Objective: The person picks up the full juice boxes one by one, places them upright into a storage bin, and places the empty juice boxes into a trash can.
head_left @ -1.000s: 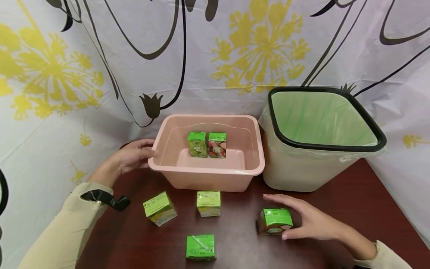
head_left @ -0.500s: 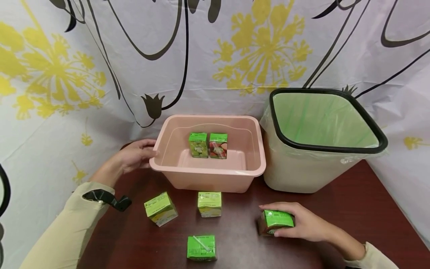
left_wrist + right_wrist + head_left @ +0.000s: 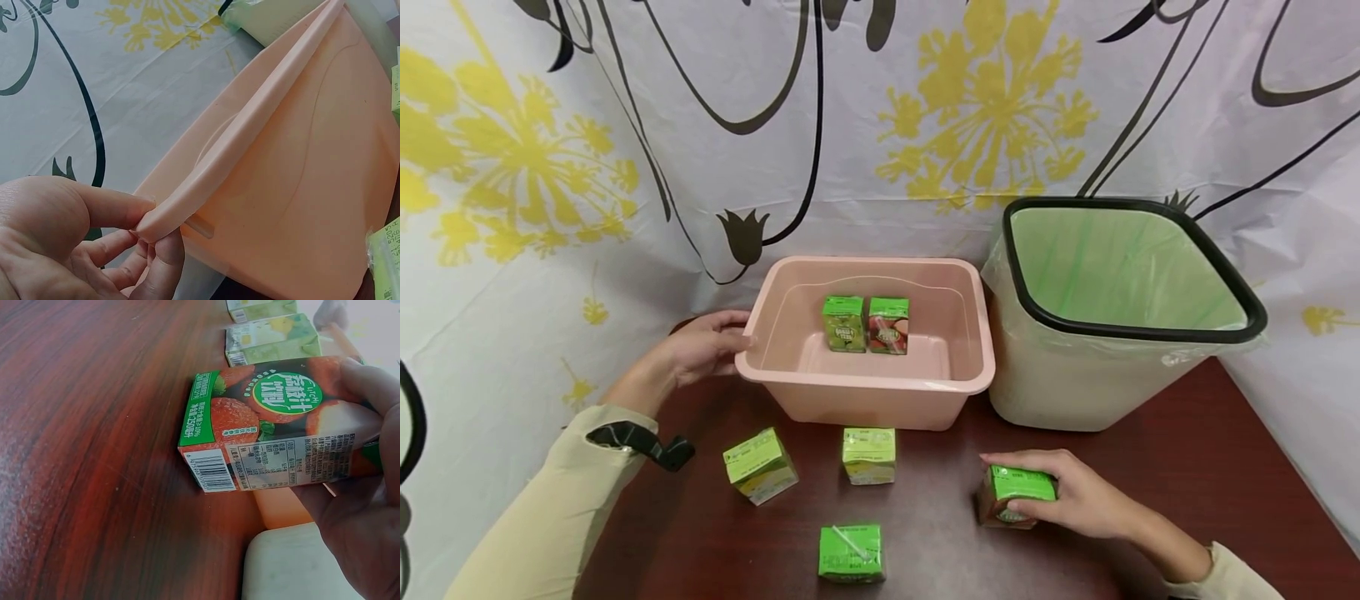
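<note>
At the left of the head view, my left hand (image 3: 703, 346) pinches the rim of a pink plastic basin (image 3: 865, 383); the left wrist view shows thumb and fingers on that rim (image 3: 206, 172). My right hand (image 3: 1078, 496) grips a lychee juice box (image 3: 1021, 483) with a green top, thumb on one side and fingers on the other. Its printed front (image 3: 281, 400) and barcode face the right wrist camera. Inside the basin, a green juice box (image 3: 844, 325) and a red-and-green juice box (image 3: 888, 327) stand side by side.
Two yellow-green juice boxes, a tilted-looking left one (image 3: 760, 467) and a middle one (image 3: 868, 456), are in front of the basin. Nearer lies a green-topped juice box (image 3: 852, 554) with a straw. A lined trash bin (image 3: 1067, 383) stands right of the basin, before a patterned cloth (image 3: 662, 167).
My right hand has closed in from around the lychee juice box and now grips it. The left hand stays on the basin rim.
</note>
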Motion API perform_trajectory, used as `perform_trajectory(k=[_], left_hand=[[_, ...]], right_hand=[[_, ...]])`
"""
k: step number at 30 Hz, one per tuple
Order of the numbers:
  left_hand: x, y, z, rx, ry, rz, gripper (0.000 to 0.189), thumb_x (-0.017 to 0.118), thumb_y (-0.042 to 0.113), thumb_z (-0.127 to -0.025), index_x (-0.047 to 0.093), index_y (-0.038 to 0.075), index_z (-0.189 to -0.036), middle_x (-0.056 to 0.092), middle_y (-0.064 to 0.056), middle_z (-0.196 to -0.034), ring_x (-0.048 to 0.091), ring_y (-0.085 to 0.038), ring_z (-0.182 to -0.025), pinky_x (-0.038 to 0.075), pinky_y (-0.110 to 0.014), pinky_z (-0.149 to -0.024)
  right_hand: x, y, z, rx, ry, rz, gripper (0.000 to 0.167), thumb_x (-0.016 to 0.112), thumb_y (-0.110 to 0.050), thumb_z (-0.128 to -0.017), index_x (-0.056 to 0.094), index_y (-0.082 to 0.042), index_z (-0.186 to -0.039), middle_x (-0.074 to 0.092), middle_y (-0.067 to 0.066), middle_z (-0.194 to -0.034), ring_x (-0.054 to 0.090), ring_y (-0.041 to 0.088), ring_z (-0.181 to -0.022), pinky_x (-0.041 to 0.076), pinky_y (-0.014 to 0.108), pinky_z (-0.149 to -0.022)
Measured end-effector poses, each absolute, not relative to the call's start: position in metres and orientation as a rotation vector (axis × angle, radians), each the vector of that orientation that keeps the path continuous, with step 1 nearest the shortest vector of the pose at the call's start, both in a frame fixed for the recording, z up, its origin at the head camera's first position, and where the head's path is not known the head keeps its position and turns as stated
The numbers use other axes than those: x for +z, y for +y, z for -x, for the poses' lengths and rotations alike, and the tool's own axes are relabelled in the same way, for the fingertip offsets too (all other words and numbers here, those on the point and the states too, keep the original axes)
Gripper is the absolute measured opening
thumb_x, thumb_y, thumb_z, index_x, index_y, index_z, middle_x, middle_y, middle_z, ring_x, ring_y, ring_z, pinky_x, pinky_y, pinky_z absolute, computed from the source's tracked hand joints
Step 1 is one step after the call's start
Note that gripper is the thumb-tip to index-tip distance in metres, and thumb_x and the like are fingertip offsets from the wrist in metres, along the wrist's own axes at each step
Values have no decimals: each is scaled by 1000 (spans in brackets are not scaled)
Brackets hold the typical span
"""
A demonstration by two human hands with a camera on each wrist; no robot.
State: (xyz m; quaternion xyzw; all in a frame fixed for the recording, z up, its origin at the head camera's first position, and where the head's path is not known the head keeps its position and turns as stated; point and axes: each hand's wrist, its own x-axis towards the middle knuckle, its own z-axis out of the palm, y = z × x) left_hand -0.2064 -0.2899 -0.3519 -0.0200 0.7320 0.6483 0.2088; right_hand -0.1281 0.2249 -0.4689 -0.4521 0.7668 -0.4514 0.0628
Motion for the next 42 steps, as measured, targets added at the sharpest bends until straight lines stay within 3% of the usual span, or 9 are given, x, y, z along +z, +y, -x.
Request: perform_trajectory(k=[7, 15, 19, 30, 38, 42], left_hand=[[-352, -289, 206, 1799, 2037, 67, 65, 58, 4, -101, 22, -8, -154, 66, 2, -115, 69, -12, -93, 60, -30, -78], [-350, -289, 206, 1807, 2025, 70, 66, 58, 3, -101, 21, -8, -154, 66, 4, -112, 69, -12, -94, 60, -30, -79], [-350, -289, 207, 1806, 2017, 52, 65, 57, 3, -101, 21, -8, -154, 67, 4, -112, 69, -12, -94, 60, -30, -79], [-350, -291, 210, 1788, 2032, 54, 67, 59, 5, -102, 20, -6, -156, 66, 4, -113, 69, -12, -95, 60, -31, -79], [-351, -290, 211, 1783, 2032, 47, 66, 58, 5, -101, 22, -6, -155, 66, 4, -114, 69, -12, -94, 60, -30, -79], [-352, -290, 209, 1779, 2038, 55, 65, 57, 4, -102, 21, -7, -154, 65, 4, -113, 68, -11, -93, 60, -30, -79]], right_hand=[[-458, 227, 125, -1351, 2395, 1312, 53, 80, -8, -89, 63, -14, -139, 72, -7, -110, 62, 2, -83, 53, 20, -72], [-432, 234, 127, -1348, 2428, 1206, 55, 80, -7, -88, 62, -16, -139, 71, -3, -118, 64, 6, -85, 54, 23, -72], [-411, 234, 129, -1372, 2432, 1205, 56, 78, -4, -89, 61, -14, -141, 71, -3, -114, 63, 7, -81, 54, 24, -67], [-345, 218, 132, -1303, 2533, 1160, 53, 79, -6, -89, 63, -15, -139, 72, -3, -115, 65, 10, -83, 56, 25, -67], [-302, 197, 140, -1243, 2556, 1125, 51, 78, -11, -91, 63, -20, -139, 69, -6, -101, 62, 10, -75, 53, 25, -64], [-277, 184, 146, -1210, 2579, 1128, 49, 78, -14, -92, 64, -23, -138, 69, -5, -107, 62, 11, -76, 53, 25, -66]])
